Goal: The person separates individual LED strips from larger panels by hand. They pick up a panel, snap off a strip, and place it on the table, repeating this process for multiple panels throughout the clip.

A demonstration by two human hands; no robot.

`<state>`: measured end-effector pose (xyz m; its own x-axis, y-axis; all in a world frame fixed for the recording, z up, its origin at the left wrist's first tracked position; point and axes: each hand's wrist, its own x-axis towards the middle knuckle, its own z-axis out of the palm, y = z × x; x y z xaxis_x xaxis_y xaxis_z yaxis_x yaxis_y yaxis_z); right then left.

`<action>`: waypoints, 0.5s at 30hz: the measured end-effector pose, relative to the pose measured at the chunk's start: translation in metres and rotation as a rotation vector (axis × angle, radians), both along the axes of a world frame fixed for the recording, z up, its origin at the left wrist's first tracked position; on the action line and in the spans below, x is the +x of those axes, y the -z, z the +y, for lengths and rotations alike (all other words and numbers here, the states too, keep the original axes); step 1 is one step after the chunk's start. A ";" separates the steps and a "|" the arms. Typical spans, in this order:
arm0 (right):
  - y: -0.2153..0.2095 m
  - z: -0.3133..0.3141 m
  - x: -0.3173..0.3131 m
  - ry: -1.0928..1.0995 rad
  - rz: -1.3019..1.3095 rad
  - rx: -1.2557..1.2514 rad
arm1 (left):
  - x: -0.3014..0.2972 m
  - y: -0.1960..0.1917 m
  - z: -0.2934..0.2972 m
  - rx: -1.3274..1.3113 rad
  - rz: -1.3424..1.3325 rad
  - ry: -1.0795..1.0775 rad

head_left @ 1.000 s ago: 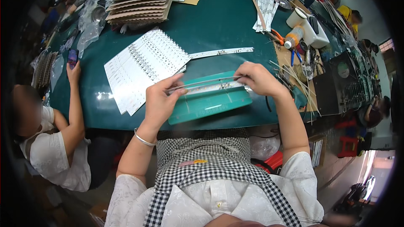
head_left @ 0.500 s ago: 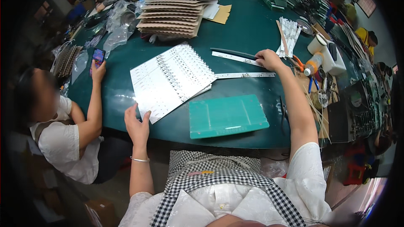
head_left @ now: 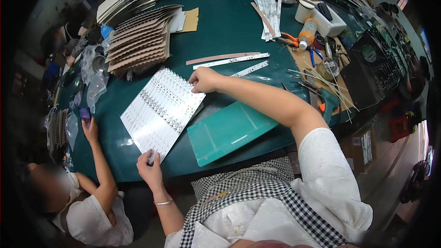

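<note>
A white circuit-board panel (head_left: pixel 161 105) with rows of small dark parts and a jagged right edge lies slanted on the table, another sheet edge showing beneath it. My left hand (head_left: pixel 150 167) pinches its near corner between thumb and fingers. At the panel's far right edge, my right hand (head_left: pixel 206 81) is closed with the fingertips on the border. Beyond that hand lie a brown strip (head_left: pixel 220 58) and a white strip with dark marks (head_left: pixel 234 60). Another white strip (head_left: pixel 251 69) is partly covered by my right wrist. My right forearm crosses above a flat green plastic block (head_left: pixel 225 133).
At the far left stands a stack of brown wavy-edged boards (head_left: pixel 140 41). White strips (head_left: pixel 268 16), an orange-tinted bottle (head_left: pixel 308 33), a white jug (head_left: pixel 330 20) and hand tools crowd the right. A seated person (head_left: pixel 92 202) holds a phone (head_left: pixel 85 115) at left.
My right hand has let go of the strips and moved left to the panel's edge. My left hand has closed on the near corner. The whole view has turned.
</note>
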<state>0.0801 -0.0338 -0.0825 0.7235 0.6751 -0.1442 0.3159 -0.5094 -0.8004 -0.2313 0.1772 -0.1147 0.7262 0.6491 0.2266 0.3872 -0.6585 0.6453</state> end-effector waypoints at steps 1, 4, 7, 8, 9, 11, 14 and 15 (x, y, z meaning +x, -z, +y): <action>-0.013 -0.002 -0.004 0.065 0.229 0.053 | -0.001 0.003 0.002 -0.016 -0.022 0.009; -0.046 -0.010 -0.019 0.118 0.555 0.212 | -0.003 -0.004 -0.008 -0.039 -0.112 -0.068; -0.050 -0.020 -0.023 0.091 0.446 0.312 | 0.003 -0.011 -0.015 -0.115 -0.223 -0.126; -0.054 -0.023 -0.025 0.079 0.460 0.360 | -0.001 -0.013 -0.014 -0.145 -0.255 -0.153; -0.062 -0.033 -0.028 0.060 0.455 0.421 | -0.002 -0.006 -0.010 -0.373 -0.356 -0.154; -0.093 -0.064 -0.043 0.034 0.416 0.499 | 0.003 -0.025 -0.015 -0.720 -0.561 0.069; -0.100 -0.112 -0.050 0.054 0.354 0.531 | 0.012 -0.056 -0.033 -1.062 -0.618 0.293; -0.097 -0.123 -0.051 0.048 0.355 0.544 | 0.014 -0.058 -0.038 -1.070 -0.593 0.344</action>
